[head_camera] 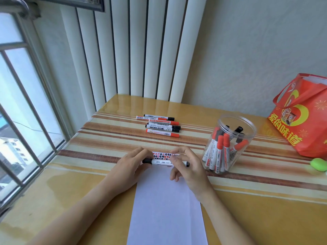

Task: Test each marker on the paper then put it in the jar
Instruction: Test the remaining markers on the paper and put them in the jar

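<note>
Your left hand (131, 162) and right hand (184, 165) both pinch one black-capped marker (163, 163), level above the paper's (166, 200) far edge; jar (228, 144) stands right

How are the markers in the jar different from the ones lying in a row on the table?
The markers in the jar stand on end, leaning against each other, while the row of markers lies flat, side by side. The first group sits inside the clear jar, right of the paper; the row lies bare on the table, beyond the paper. Both groups mix red-capped and black-capped markers with white barrels.
</note>
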The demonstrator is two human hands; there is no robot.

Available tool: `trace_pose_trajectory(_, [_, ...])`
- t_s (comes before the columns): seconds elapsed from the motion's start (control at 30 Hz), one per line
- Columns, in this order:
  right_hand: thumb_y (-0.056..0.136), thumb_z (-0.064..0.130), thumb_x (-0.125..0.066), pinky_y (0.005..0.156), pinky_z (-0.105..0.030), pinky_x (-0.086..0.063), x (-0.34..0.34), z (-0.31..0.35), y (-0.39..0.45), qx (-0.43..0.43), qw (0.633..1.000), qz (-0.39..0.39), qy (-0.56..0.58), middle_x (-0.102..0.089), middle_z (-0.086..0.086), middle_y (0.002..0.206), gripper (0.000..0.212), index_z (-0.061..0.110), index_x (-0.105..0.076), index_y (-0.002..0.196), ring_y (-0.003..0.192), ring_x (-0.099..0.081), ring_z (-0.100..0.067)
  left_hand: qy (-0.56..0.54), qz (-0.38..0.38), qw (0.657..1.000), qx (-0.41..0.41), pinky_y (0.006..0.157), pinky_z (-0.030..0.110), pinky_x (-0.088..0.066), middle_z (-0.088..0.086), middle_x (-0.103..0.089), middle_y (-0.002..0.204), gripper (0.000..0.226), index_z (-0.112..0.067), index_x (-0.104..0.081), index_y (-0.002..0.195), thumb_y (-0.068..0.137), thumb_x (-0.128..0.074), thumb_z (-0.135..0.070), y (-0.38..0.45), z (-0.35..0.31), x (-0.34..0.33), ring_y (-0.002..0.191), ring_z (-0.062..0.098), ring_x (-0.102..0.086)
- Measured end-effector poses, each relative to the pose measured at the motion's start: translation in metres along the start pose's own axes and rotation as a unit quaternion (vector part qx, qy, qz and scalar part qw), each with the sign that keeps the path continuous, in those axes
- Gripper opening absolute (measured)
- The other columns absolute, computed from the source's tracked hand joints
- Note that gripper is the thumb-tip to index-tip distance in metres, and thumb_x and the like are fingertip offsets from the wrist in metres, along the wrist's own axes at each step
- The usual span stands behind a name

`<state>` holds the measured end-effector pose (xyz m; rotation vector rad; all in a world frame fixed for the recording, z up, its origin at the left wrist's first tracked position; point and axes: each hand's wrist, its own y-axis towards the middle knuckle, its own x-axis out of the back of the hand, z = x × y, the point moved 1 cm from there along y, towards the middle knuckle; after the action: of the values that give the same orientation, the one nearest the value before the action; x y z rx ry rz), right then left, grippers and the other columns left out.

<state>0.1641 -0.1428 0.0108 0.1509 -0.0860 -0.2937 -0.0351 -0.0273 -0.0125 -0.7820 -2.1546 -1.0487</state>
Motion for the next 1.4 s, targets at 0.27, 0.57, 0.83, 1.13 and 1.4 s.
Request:
trace_pose_trajectory(0.27, [0.096,0.018,-0.068,0.081,-0.015,-0.05,0.005,-0.018,0.004,0.15,0.927,0.033,-0.342,-0.067,0.016,0.103,0.014,0.022,-0.071,0.11,0.099,-0.063,-0.003,0.047,-0.006,0.998,0.032,0.082,0.013,-0.037,-0.01,-0.058,0.103,0.025,-0.023,-0.069,0.109,0.099,-0.048,-0.033,0.0,0.01,-0.008,0.095,0.009,-0.055])
trace_pose_trajectory(0.57, [0.093,0.032,-0.069,0.071,-0.032,-0.053,-0.009,-0.027,0.006,0.219,0.889,-0.007,-0.403,-0.064,0.013,0.094,0.014,0.022,-0.068,0.101,0.086,-0.062,-0.008,0.063,-0.03,0.998,-0.003,0.075,0.024,-0.042,-0.007,-0.058,0.093,0.027,-0.017,-0.073,0.102,0.097,-0.051,-0.032,0.001,0.011,-0.007,0.089,0.014,-0.054])
trace_pose_trajectory(0.83, [0.094,0.039,-0.069,0.072,-0.037,-0.056,-0.01,-0.028,0.006,0.208,0.902,0.002,-0.378,-0.069,0.014,0.098,0.019,0.021,-0.069,0.101,0.088,-0.066,-0.01,0.061,-0.035,0.997,-0.033,0.073,0.029,-0.045,-0.009,-0.056,0.09,0.023,-0.016,-0.072,0.096,0.098,-0.053,-0.029,0.0,0.011,-0.007,0.086,0.013,-0.051])
trace_pose_trajectory(1.13, [0.088,0.032,-0.074,0.076,-0.037,-0.042,-0.001,-0.002,0.014,0.283,0.787,-0.041,-0.547,-0.058,0.007,0.098,0.014,0.022,-0.069,0.096,0.091,-0.053,-0.02,0.076,-0.018,0.997,0.008,0.099,0.033,-0.042,-0.017,-0.058,0.121,0.035,-0.032,-0.061,0.129,0.103,-0.046,-0.05,0.0,0.009,-0.008,0.113,0.009,-0.055])
trace_pose_trajectory(1.4, [0.095,0.012,-0.068,0.069,-0.03,-0.056,0.038,0.095,0.007,0.284,0.842,-0.276,-0.366,-0.072,0.0,0.092,0.049,0.014,-0.039,0.134,0.075,-0.072,-0.014,0.141,0.088,0.986,0.024,0.126,0.036,-0.009,-0.018,-0.032,0.162,0.063,-0.042,-0.04,0.15,0.096,-0.032,-0.072,-0.001,0.02,-0.019,0.154,0.002,-0.014])
